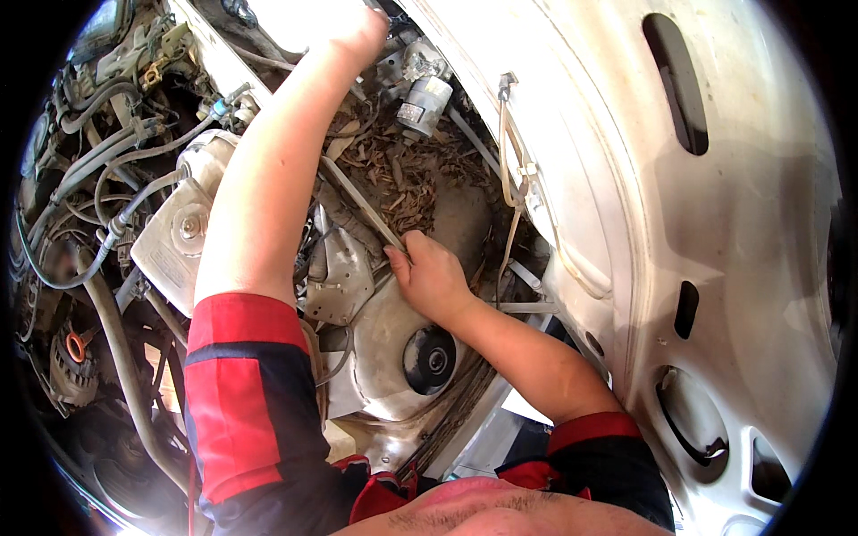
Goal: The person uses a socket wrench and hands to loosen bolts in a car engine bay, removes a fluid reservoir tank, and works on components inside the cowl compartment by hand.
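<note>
My right hand (pixel 432 275) is closed over the near end of a long, narrow metal bar (pixel 362 204) and rests above the metal strut tower (pixel 384 344). The bar slants up and to the left until my left forearm hides its far end. Stretched far forward, my left hand (pixel 359 37) is at the top edge, in glare; its fingers are hidden. Nearby, to its right, is a silver cylindrical canister (pixel 424 105). Dry leaves (pixel 407 179) lie in the recess between my arms. A round black cap (pixel 429 359) sits on the tower below my right hand.
A raised pale hood panel (pixel 715 232) with cut-out holes fills the right side. Hoses and pipes (pixel 112 170) crowd the engine on the left, near a dusty metal reservoir (pixel 179 228). Thin tubing (pixel 509 152) hangs along the hood's edge.
</note>
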`<state>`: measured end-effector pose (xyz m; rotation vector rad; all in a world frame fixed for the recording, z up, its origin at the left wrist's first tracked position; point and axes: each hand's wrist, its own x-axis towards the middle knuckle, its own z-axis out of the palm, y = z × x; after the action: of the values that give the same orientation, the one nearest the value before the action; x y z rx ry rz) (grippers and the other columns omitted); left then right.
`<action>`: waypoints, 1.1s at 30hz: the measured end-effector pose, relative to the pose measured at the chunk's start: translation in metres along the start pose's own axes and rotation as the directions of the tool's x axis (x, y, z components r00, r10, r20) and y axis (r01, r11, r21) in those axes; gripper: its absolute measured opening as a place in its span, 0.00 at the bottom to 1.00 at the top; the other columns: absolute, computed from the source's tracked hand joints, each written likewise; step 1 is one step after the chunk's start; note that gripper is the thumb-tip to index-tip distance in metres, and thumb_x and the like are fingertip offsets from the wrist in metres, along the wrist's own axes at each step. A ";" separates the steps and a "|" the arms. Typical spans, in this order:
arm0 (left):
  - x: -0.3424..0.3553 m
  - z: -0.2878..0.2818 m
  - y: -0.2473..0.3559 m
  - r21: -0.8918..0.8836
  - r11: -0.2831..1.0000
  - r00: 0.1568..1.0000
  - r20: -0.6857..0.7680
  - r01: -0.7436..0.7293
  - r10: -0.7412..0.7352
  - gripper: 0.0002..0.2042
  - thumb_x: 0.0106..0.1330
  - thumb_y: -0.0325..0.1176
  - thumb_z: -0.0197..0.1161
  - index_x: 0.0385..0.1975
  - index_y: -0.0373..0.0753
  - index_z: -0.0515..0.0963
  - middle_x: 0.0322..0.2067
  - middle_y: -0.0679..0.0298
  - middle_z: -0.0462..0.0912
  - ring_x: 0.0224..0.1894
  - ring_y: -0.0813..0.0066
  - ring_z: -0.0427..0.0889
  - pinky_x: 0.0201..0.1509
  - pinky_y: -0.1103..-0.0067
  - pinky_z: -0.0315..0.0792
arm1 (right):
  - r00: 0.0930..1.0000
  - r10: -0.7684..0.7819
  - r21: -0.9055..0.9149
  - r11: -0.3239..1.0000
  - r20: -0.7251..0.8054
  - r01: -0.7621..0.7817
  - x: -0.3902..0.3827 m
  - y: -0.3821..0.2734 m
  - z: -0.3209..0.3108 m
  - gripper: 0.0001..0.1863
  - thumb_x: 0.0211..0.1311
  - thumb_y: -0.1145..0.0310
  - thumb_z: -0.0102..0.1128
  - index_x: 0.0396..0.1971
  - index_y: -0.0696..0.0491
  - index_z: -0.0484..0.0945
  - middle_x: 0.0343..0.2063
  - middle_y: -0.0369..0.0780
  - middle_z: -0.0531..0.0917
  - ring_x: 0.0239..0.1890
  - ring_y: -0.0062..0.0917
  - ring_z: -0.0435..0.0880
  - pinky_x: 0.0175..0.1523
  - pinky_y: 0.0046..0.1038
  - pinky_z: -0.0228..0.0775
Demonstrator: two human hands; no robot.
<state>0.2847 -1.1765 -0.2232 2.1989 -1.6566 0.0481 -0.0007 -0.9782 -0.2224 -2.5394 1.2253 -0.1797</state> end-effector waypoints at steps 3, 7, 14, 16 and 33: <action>0.003 0.011 -0.003 0.081 0.996 0.998 0.049 -0.033 0.029 0.11 0.67 0.29 0.56 0.46 0.40 0.80 0.44 0.55 0.86 0.48 0.59 0.85 0.51 0.66 0.79 | 1.000 0.008 0.002 1.000 0.011 -0.008 0.000 -0.003 0.001 0.13 0.67 0.63 0.59 0.31 0.57 0.69 0.27 0.53 0.79 0.32 0.54 0.78 0.36 0.48 0.70; 0.004 0.019 -0.005 0.108 0.992 0.996 0.073 -0.067 0.059 0.09 0.65 0.29 0.58 0.42 0.41 0.83 0.43 0.55 0.87 0.45 0.59 0.86 0.49 0.67 0.80 | 1.000 -0.005 0.016 1.000 0.004 0.005 0.000 -0.005 0.000 0.13 0.66 0.63 0.60 0.31 0.57 0.69 0.27 0.53 0.79 0.32 0.55 0.78 0.36 0.48 0.70; -0.004 -0.007 0.009 0.067 0.997 0.992 0.113 0.045 -0.053 0.09 0.64 0.30 0.60 0.40 0.41 0.85 0.41 0.56 0.87 0.43 0.60 0.87 0.47 0.67 0.80 | 1.000 -0.026 -0.013 1.000 -0.014 0.026 0.000 -0.002 -0.001 0.14 0.66 0.63 0.60 0.30 0.57 0.69 0.25 0.52 0.80 0.29 0.53 0.80 0.34 0.48 0.72; 0.002 0.001 0.002 0.054 0.998 0.990 0.132 0.045 -0.052 0.10 0.63 0.30 0.59 0.40 0.41 0.85 0.41 0.56 0.87 0.43 0.60 0.87 0.48 0.67 0.80 | 1.000 -0.019 0.002 1.000 -0.001 0.019 -0.001 -0.005 0.000 0.13 0.66 0.63 0.60 0.31 0.57 0.69 0.26 0.53 0.79 0.30 0.54 0.79 0.35 0.49 0.71; -0.022 -0.012 0.031 -0.383 0.916 0.977 0.207 0.122 -0.044 0.13 0.60 0.32 0.58 0.41 0.40 0.86 0.45 0.52 0.85 0.49 0.55 0.85 0.54 0.66 0.77 | 1.000 0.002 0.006 1.000 0.019 -0.003 0.000 -0.005 0.001 0.13 0.66 0.64 0.60 0.31 0.57 0.69 0.27 0.54 0.79 0.32 0.55 0.78 0.36 0.49 0.70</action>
<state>0.2513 -1.1594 -0.2093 2.0058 -1.5051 -0.4974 0.0032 -0.9755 -0.2213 -2.5284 1.2188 -0.1577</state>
